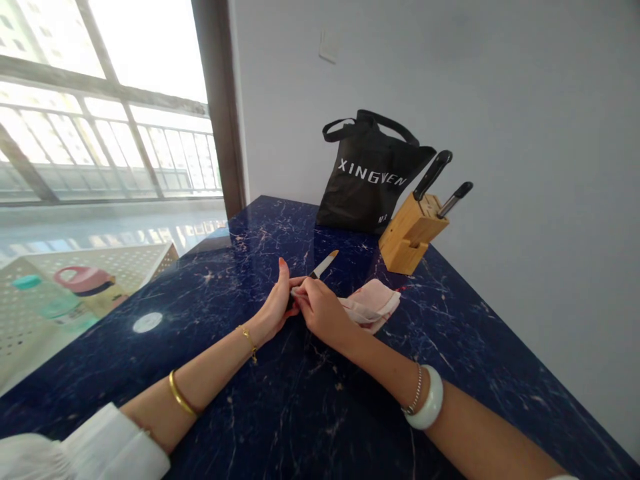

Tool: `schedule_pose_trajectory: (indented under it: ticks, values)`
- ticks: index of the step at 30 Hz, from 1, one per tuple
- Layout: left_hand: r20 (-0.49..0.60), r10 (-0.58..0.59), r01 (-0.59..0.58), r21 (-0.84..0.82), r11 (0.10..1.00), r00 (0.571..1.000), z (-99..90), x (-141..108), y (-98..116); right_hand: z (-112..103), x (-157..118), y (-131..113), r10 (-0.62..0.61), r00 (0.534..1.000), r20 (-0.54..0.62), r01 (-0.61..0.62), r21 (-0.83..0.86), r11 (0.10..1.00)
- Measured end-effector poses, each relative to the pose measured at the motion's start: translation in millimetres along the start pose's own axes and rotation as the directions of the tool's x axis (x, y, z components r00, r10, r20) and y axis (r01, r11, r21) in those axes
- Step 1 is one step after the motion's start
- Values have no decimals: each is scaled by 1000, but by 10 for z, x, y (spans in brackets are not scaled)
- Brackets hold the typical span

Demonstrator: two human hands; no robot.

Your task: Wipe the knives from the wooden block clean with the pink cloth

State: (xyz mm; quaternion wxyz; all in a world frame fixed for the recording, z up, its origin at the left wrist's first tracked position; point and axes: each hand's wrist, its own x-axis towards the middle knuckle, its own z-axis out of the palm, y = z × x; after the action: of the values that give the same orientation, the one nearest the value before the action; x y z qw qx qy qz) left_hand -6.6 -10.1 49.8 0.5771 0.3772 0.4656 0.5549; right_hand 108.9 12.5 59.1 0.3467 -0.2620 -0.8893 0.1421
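A knife [326,264] points away over the blue marbled table, its blade bare and its dark handle mostly hidden between my hands. My left hand [278,297] is closed around the handle, with the thumb raised. Against the handle, my right hand [320,305] pinches a bit of the pink and white cloth [371,304]. The rest of that cloth lies crumpled on the table to the right of my right hand. Both hands touch each other near the middle of the table.
A wooden knife block [406,243] with two dark-handled tools stands at the back right, beside a black tote bag [365,177]. On the marbled table [225,267] lies a white disc [147,323]. Left of it, a perforated basket [150,260] holds bottles.
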Motion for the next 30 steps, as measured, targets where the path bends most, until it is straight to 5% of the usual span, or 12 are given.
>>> schedule_pose_trajectory:
  ticks: [7,16,21,26,30]
  values:
    - [53,7,-2,-96,995,999,-40,13,11,-17,86,40,-1,1000,-28,-1,-64,998]
    - [117,48,-7,-324,946,992,-2,9,61,-22,5,-150,-147,981,124,161,-110,981]
    - [94,62,-16,-430,903,994,6,3,80,1,80,-57,-101,995,17,102,-106,989]
    - [73,12,21,-444,896,997,-15,14,47,14,23,-86,-113,992,62,118,-74,990]
    - [-5,90,-82,-453,888,996,15,57,-22,-45,108,16,-75,996,-36,71,-115,991]
